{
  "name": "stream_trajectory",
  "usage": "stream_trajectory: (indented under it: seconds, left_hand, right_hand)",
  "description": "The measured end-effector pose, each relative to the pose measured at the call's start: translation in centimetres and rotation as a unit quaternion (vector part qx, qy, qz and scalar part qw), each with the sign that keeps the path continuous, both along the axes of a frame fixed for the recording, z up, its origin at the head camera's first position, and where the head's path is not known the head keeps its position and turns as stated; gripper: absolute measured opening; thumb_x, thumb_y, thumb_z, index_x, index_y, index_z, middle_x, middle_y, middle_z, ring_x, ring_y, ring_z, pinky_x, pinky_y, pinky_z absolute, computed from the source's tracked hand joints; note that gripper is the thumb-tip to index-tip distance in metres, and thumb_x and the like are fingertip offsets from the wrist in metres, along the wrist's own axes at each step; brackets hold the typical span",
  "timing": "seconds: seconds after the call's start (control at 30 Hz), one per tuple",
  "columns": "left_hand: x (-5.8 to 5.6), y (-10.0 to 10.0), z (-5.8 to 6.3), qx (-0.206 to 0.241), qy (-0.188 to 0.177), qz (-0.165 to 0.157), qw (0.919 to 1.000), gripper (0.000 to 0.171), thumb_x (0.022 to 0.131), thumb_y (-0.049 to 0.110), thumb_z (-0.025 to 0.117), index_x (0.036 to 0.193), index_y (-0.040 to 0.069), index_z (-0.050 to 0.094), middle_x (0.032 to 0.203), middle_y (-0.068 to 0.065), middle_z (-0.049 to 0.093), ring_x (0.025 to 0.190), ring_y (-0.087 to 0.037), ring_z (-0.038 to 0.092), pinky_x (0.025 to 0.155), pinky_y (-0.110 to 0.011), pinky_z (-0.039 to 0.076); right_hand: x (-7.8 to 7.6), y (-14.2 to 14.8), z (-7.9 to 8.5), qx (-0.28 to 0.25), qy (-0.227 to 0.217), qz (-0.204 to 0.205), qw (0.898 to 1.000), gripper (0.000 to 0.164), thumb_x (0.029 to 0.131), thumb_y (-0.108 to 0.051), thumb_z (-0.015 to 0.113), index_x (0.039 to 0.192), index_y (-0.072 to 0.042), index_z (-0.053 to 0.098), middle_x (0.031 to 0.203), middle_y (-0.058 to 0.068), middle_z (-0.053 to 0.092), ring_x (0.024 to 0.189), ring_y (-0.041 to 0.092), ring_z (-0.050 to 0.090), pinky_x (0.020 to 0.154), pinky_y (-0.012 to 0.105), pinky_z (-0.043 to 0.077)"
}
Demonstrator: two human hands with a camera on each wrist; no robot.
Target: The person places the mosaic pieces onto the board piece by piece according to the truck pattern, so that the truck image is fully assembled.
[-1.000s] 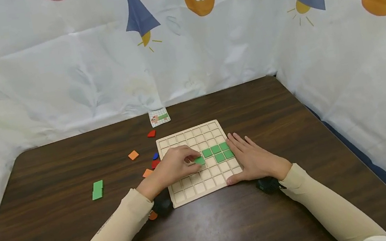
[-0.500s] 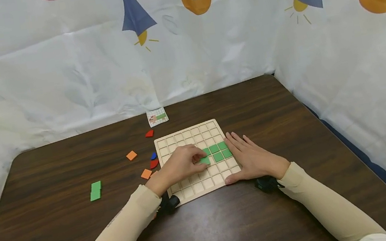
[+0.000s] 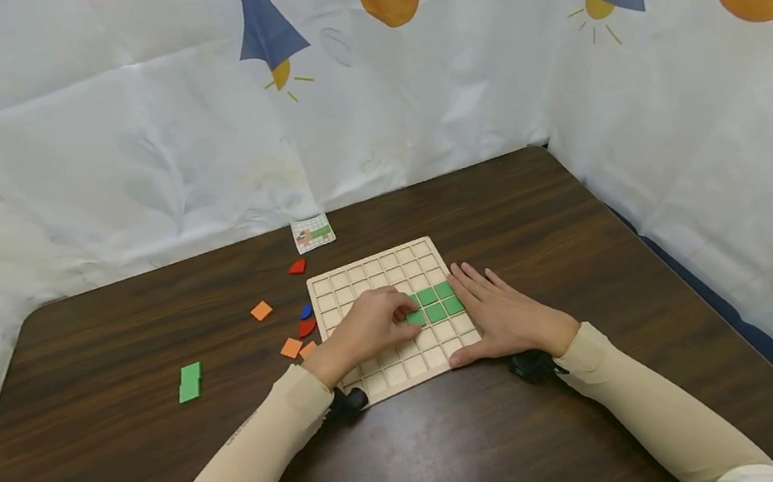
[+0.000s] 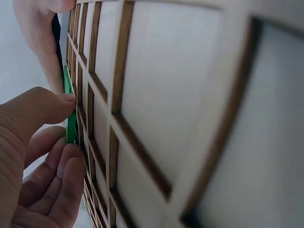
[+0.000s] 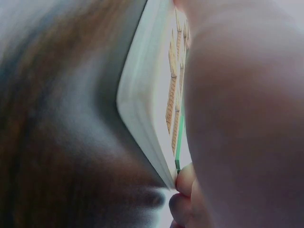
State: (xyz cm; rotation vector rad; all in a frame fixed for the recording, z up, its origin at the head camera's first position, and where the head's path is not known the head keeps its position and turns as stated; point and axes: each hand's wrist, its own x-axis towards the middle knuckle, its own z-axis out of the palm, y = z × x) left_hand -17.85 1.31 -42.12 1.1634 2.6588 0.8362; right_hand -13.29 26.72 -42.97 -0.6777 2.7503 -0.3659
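Closest in, pale sleeves (image 3: pixel 239 462) reach over the brown bench (image 3: pixel 424 479) to a gridded wooden board (image 3: pixel 396 374). The right hand (image 3: pixel 508 318) rests with straight fingers along the board's right edge, its thumb at the near edge, probably to keep the board from sliding. The left hand (image 3: pixel 369 324) pinches a green tile (image 3: pixel 416 318) between thumb and fingertips, a grip that likely helps line it up over one compartment; whether it is fully seated cannot be told. The board's shallow cells (image 3: pixel 415 365) hold more: just right of the pinched tile, two green squares (image 3: pixel 435 312) sit one to a cell, and the row beyond carries three, the leftmost partly behind the fingers. Left of the board, orange squares (image 3: pixel 291 348), red pieces (image 3: pixel 307 328) and a blue piece (image 3: pixel 306 311) lie loose, perhaps kept within reach; two spare green tiles (image 3: pixel 190 382) touch farther left. Beyond the board lies a printed card (image 3: pixel 313 233), presumably set out to be seen, before a lamp-patterned curtain (image 3: pixel 413 119).
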Motion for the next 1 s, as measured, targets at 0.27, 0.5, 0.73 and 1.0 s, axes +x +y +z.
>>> stream_trajectory:
  seconds: [0.27, 0.5, 0.73, 1.0]
  left_hand:
    - [0.0, 0.3, 0.1, -0.005, 0.011, 0.0, 0.9999, 0.021, 0.089, 0.018, 0.078, 0.107, 0.008, 0.08, 0.094, -0.003, 0.075, 0.082, -0.011, 0.067, 0.077, -0.025, 0.057]
    - [0.1, 0.2, 0.0, -0.01, 0.005, -0.006, 0.9999, 0.021, 0.089, 0.019, 0.078, 0.108, 0.009, 0.08, 0.097, -0.003, 0.075, 0.084, -0.012, 0.067, 0.078, -0.025, 0.057]
    - [0.2, 0.0, 0.0, -0.009, 0.009, -0.012, 0.9999, 0.021, 0.089, 0.02, 0.078, 0.107, 0.01, 0.08, 0.097, -0.003, 0.075, 0.086, -0.013, 0.068, 0.079, -0.026, 0.057]
    - [0.1, -1.0, 0.6, 0.002, 0.01, 0.002, 0.9999, 0.025, 0.09, 0.017, 0.077, 0.112, 0.007, 0.079, 0.103, -0.006, 0.077, 0.09, -0.016, 0.071, 0.082, -0.031, 0.059]
  right_hand:
    - [0.1, 0.0, 0.1, -0.002, 0.002, -0.001, 1.0, 0.128, 0.081, -0.082, 0.064, 0.167, -0.005, 0.007, 0.176, 0.017, 0.003, 0.165, 0.035, 0.003, 0.131, 0.061, 0.013]
    - [0.1, 0.0, 0.0, -0.002, 0.001, -0.001, 1.0, 0.129, 0.081, -0.083, 0.064, 0.167, -0.005, 0.006, 0.176, 0.016, 0.002, 0.165, 0.034, 0.003, 0.132, 0.061, 0.013]
    - [0.1, -0.1, 0.0, -0.002, 0.002, -0.001, 1.0, 0.129, 0.081, -0.083, 0.064, 0.167, -0.006, 0.006, 0.176, 0.016, 0.002, 0.165, 0.035, 0.003, 0.131, 0.061, 0.013]
    - [0.0, 0.0, -0.1, 0.002, 0.004, -0.001, 1.0, 0.13, 0.08, -0.085, 0.062, 0.167, -0.006, 0.006, 0.176, 0.017, 0.002, 0.165, 0.035, 0.003, 0.131, 0.062, 0.014]
